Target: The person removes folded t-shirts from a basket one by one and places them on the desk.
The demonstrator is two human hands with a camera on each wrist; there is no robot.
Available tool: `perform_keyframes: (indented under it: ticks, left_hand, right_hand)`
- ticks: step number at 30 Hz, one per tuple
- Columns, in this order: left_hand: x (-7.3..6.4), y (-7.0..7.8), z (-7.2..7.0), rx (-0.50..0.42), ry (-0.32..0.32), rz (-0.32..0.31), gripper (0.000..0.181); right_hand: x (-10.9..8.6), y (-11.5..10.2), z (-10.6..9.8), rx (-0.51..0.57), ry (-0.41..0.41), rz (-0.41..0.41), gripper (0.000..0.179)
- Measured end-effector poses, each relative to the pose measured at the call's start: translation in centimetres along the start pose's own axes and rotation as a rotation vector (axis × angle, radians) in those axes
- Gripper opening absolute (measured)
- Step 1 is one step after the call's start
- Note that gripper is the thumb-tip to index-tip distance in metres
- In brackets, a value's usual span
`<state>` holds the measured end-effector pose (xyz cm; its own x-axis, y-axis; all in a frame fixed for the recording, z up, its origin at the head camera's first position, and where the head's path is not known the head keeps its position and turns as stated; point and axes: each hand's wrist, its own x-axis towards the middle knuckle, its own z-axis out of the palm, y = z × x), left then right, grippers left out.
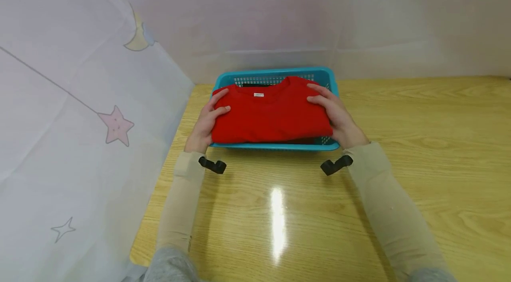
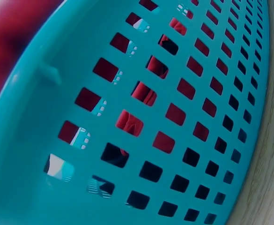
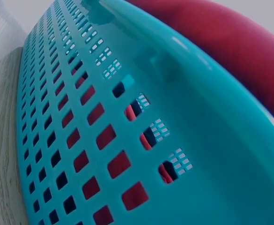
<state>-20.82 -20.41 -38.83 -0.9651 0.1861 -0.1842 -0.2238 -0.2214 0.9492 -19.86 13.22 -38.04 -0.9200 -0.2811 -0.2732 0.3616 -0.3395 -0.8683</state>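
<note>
A folded red shirt [image 1: 271, 115] with a small white neck label lies across the top of a turquoise plastic basket [image 1: 275, 146]. At the shirt's left end, my left hand [image 1: 206, 121] grips the folded edge, its thumb and a finger over the cloth. My right hand [image 1: 337, 115] holds the opposite end, with fingers spread on top. Both wrist views show the basket's perforated wall [image 2: 141, 112] [image 3: 94, 117], with red cloth above the rim and red and dark cloth through the holes. Neither hand shows in those wrist views.
The basket stands on a wood-grain table [image 1: 247, 211], close to a pale cloth backdrop [image 1: 263, 16]. Another cloth, printed with stars [image 1: 116, 126] and a moon, hangs along the left. A black item [image 1: 255, 84] shows inside the basket behind the shirt.
</note>
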Motion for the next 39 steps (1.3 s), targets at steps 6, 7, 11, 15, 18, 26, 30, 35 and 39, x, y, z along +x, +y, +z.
perform_keyframes:
  ticks: [6,7,11,15,18,26,30,35,39]
  left_hand:
    - [0.0,0.0,0.0,-0.014,-0.008,0.021,0.050]
    - [-0.1,0.0,0.1,-0.017,-0.008,0.024,0.050]
    - [-0.1,0.0,0.1,-0.018,-0.002,0.034,0.049]
    - [0.0,0.0,0.3,-0.002,0.002,0.040,0.050]
    - [0.0,0.0,0.4,0.024,0.007,0.045,0.050]
    - [0.2,-0.2,0.4,0.101,0.004,0.069,0.050]
    - [0.3,-0.2,0.3,0.123,0.000,0.077,0.051]
    - [0.2,0.3,0.5,0.187,0.015,0.077,0.051]
    - [0.2,1.1,1.1,0.309,0.019,0.085,0.048]
  right_hand:
    - [0.1,0.1,-0.1,-0.011,-0.001,-0.030,0.051]
    - [0.1,0.1,-0.1,-0.010,-0.003,-0.035,0.051]
    - [0.1,0.0,-0.2,-0.010,-0.007,-0.063,0.051]
    - [0.0,0.0,-0.3,-0.048,-0.004,-0.082,0.051]
    - [-0.2,0.0,-0.3,-0.093,0.007,-0.093,0.052]
    - [-0.4,-0.2,-0.5,-0.182,-0.004,-0.102,0.056]
    - [-0.7,-0.4,-0.5,-0.276,0.007,-0.117,0.058]
    - [-1.4,-0.9,-0.6,-0.488,0.029,-0.177,0.060]
    - [-2.2,-1.5,-0.9,-0.670,0.017,-0.232,0.063]
